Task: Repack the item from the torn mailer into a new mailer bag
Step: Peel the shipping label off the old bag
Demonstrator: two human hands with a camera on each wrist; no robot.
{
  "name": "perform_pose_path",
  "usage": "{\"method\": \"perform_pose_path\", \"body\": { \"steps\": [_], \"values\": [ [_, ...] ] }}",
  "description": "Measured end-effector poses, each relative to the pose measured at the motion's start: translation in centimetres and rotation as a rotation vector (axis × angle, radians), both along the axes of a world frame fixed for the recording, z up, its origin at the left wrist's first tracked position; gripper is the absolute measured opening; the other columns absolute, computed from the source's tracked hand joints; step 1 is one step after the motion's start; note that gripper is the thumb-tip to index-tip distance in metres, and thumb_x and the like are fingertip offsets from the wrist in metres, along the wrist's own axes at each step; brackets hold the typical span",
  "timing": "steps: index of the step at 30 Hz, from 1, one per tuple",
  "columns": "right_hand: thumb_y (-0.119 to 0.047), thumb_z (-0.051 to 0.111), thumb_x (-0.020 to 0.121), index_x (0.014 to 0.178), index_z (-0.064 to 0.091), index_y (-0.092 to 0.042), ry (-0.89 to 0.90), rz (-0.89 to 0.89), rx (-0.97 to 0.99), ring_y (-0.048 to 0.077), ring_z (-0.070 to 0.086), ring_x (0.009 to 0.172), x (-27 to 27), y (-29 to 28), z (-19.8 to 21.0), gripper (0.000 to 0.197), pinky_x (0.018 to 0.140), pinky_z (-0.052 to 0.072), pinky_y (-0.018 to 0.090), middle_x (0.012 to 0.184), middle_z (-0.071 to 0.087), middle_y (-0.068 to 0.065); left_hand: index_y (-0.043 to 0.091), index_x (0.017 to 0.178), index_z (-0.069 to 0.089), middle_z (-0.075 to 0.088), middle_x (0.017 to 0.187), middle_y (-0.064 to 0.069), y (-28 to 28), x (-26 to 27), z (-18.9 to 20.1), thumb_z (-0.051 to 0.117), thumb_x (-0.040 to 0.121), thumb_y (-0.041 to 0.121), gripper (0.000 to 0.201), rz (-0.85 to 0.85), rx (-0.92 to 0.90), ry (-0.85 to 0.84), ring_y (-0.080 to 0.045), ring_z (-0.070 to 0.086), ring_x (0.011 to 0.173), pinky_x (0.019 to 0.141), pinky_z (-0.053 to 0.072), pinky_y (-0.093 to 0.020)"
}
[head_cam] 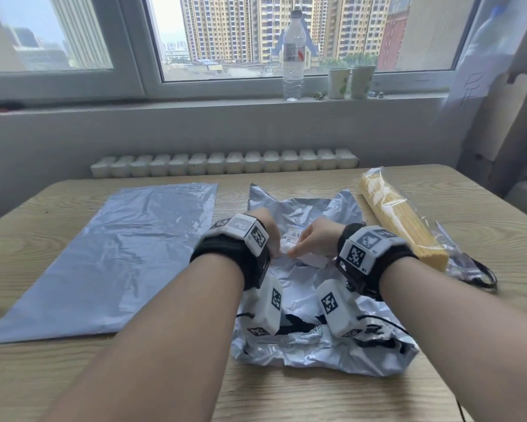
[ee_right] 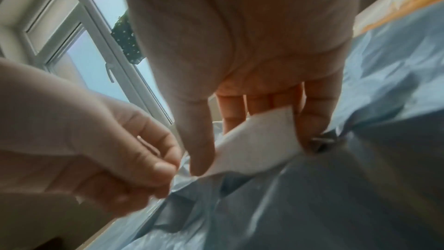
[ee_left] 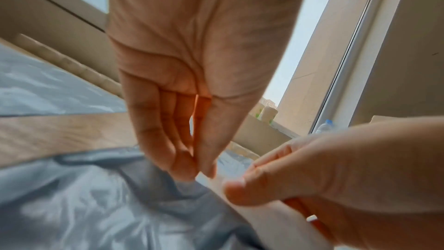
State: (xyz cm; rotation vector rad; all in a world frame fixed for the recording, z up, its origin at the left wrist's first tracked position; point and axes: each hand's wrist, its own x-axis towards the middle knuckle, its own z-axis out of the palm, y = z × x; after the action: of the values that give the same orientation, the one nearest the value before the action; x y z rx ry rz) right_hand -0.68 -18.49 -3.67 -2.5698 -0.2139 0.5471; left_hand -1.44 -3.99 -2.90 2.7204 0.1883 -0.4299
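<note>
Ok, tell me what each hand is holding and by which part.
Both hands pinch the white label on the torn mailer: right hand holds its loose peeled edge, left hand pinches at its left end; exact contact there is blurred.

We reach both forearms forward, wrists close together. Our left hand [head_cam: 269, 229] points down, its fingers [ee_left: 168, 140] pressed against the thumb in a pinch. Our right hand [head_cam: 315, 239] faces it, thumb and fingers [ee_right: 312, 113] likewise pinching, fingertips nearly meeting.
</note>
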Motion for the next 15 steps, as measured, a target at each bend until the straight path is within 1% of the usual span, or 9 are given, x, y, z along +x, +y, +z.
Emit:
{"method": "perform_pose_path", "body": {
  "steps": [1, 2, 4, 5, 6, 8, 10, 13, 15],
  "values": [
    [-0.042, 0.076, 0.076, 0.073, 0.064, -0.016, 0.017, -0.011, 0.017, 0.015, 0.059, 0.068, -0.1, 0.1, -0.1, 0.028, 0.058, 0.050, 0.027, 0.072, 0.062, -0.001, 0.012, 0.081, 0.064, 0.073, 0.097, -0.009, -0.1, -0.2, -0.3, 0.078, 0.076, 0.015, 0.015, 0.023, -0.040, -0.029, -0.025, 0.071, 0.095, 0.085, 0.059, -0.039],
    [-0.039, 0.075, 0.078, 0.070, 0.061, -0.016, 0.029, -0.022, 0.036, 0.014, 0.057, 0.065, -0.1, 0.1, -0.3, 0.029, 0.055, 0.047, 0.026, 0.070, 0.060, 0.000, 0.010, 0.089, 0.067, 0.073, 0.096, -0.009, -0.3, 0.0, -1.0, 0.080, 0.073, 0.017, 0.022, 0.054, -0.044, -0.056, -0.024, 0.071, 0.092, 0.081, 0.059, -0.036],
    [-0.037, 0.073, 0.082, 0.068, 0.057, -0.015, 0.033, -0.036, 0.072, 0.014, 0.054, 0.063, 0.0, -0.2, -0.9, 0.030, 0.053, 0.043, 0.024, 0.070, 0.057, 0.000, 0.005, 0.095, 0.070, 0.071, 0.089, -0.008, -0.6, -0.2, -2.4, 0.081, 0.074, 0.031, 0.034, 0.067, -0.060, -0.090, -0.022, 0.069, 0.083, 0.068, 0.055, -0.028],
    [-0.036, 0.072, 0.082, 0.070, 0.058, -0.014, 0.022, -0.044, 0.086, 0.015, 0.054, 0.066, 0.2, -0.3, -1.2, 0.029, 0.055, 0.042, 0.024, 0.072, 0.057, 0.000, 0.004, 0.095, 0.070, 0.070, 0.087, -0.008, -0.7, -0.3, -2.8, 0.079, 0.075, 0.037, 0.041, 0.074, -0.075, -0.088, -0.024, 0.068, 0.082, 0.064, 0.051, -0.027],
    [-0.035, 0.072, 0.082, 0.071, 0.058, -0.014, 0.005, -0.051, 0.096, 0.016, 0.054, 0.070, 0.3, -0.4, -1.5, 0.028, 0.057, 0.041, 0.024, 0.074, 0.057, 0.000, 0.003, 0.096, 0.070, 0.071, 0.088, -0.009, -0.6, -0.3, -3.2, 0.079, 0.074, 0.041, 0.045, 0.079, -0.090, -0.094, -0.025, 0.068, 0.084, 0.065, 0.049, -0.028],
    [-0.034, 0.073, 0.081, 0.073, 0.061, -0.014, -0.021, -0.061, 0.111, 0.016, 0.055, 0.076, 0.5, -0.4, -1.9, 0.025, 0.058, 0.040, 0.024, 0.079, 0.058, 0.001, 0.004, 0.099, 0.071, 0.073, 0.094, -0.009, -0.2, -0.4, -3.6, 0.080, 0.072, 0.042, 0.047, 0.099, -0.117, -0.087, -0.024, 0.069, 0.088, 0.067, 0.048, -0.028],
    [-0.032, 0.073, 0.081, 0.076, 0.062, -0.013, -0.019, -0.073, 0.142, 0.014, 0.054, 0.075, 0.4, -0.4, -1.9, 0.023, 0.058, 0.039, 0.023, 0.083, 0.058, 0.001, 0.007, 0.098, 0.072, 0.074, 0.095, -0.007, 0.1, -0.3, -3.8, 0.083, 0.068, 0.039, 0.045, 0.122, -0.140, -0.076, -0.021, 0.069, 0.093, 0.070, 0.050, -0.028],
    [-0.028, 0.074, 0.081, 0.078, 0.061, -0.012, -0.007, -0.109, 0.197, 0.010, 0.051, 0.070, 0.3, -0.5, -1.9, 0.021, 0.058, 0.039, 0.022, 0.080, 0.056, 0.000, 0.006, 0.098, 0.073, 0.074, 0.096, -0.006, 0.2, -0.5, -3.8, 0.085, 0.068, 0.035, 0.043, 0.125, -0.147, -0.084, -0.020, 0.069, 0.096, 0.077, 0.053, -0.030],
    [-0.028, 0.073, 0.081, 0.081, 0.061, -0.011, -0.003, -0.123, 0.212, 0.010, 0.051, 0.070, 0.3, -0.6, -1.9, 0.021, 0.058, 0.038, 0.022, 0.081, 0.056, 0.000, 0.006, 0.099, 0.072, 0.074, 0.097, -0.006, 0.2, -0.6, -3.9, 0.085, 0.069, 0.034, 0.043, 0.127, -0.154, -0.081, -0.020, 0.068, 0.097, 0.079, 0.053, -0.031]
  ]
}}
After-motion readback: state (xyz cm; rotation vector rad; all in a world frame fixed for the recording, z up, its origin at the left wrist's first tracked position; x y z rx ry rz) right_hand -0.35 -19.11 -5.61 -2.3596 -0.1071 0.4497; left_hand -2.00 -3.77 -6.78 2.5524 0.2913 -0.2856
